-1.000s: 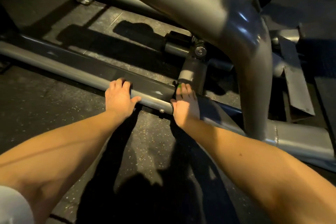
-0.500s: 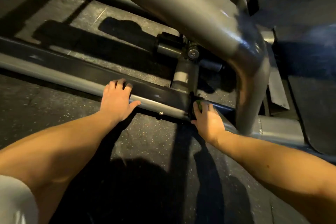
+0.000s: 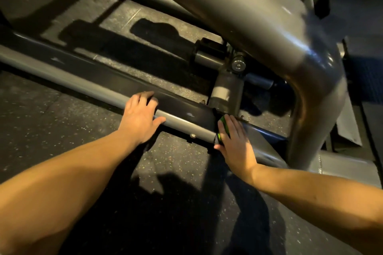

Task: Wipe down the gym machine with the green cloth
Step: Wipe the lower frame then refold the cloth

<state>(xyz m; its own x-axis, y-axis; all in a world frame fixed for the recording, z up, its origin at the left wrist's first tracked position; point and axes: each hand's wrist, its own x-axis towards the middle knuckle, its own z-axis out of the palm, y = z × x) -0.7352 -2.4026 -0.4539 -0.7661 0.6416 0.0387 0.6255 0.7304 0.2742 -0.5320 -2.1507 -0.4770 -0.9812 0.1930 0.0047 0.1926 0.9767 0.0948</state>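
**Cloth on the low rail, right hand on top of it**

Head view: person was leaning over the gym machine (image 3: 269,27), both bare arms reaching down to its low rail (image 3: 83,80).

Left hand (image 3: 141,118) was on the rail. Its fingers (image 3: 145,97) were together and bent over the dark top edge, thumb stuck out along the grey tube.

Right hand (image 3: 236,143) lay further right on the same rail, just below the upright post joint. Its fingers were straight and close together, pressing down flat.

Green cloth (image 3: 224,124) was under that hand against the rail. Only a small green strip showed beside the index finger; the rest was hidden.

Pivot bolt (image 3: 238,65) sat behind the post. Speckled rubber floor (image 3: 62,130) lay underneath.
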